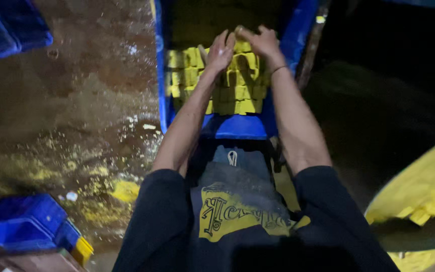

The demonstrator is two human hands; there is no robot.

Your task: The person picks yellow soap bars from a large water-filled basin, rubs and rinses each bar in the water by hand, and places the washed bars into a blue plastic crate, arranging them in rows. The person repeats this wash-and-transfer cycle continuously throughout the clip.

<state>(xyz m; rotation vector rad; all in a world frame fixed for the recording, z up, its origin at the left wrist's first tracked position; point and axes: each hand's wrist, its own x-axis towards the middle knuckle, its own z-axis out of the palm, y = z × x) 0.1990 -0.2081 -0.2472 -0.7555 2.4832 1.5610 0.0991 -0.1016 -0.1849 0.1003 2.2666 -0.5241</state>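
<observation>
Inside blue crate, yellow blocks under both hands' fingers

Floor: wet, dark brown, shiny, with yellow crumbs and smears, thickest near left. Blue crate sits on it at centre, running far, loaded with rows of yellow blocks. Stacked blue crates near left corner, one yellow block against their right side. More blue crate edges far left. Yellow heap of the same stuff near right, loose chunks at its edge. Floor far right is too dark to read.
</observation>
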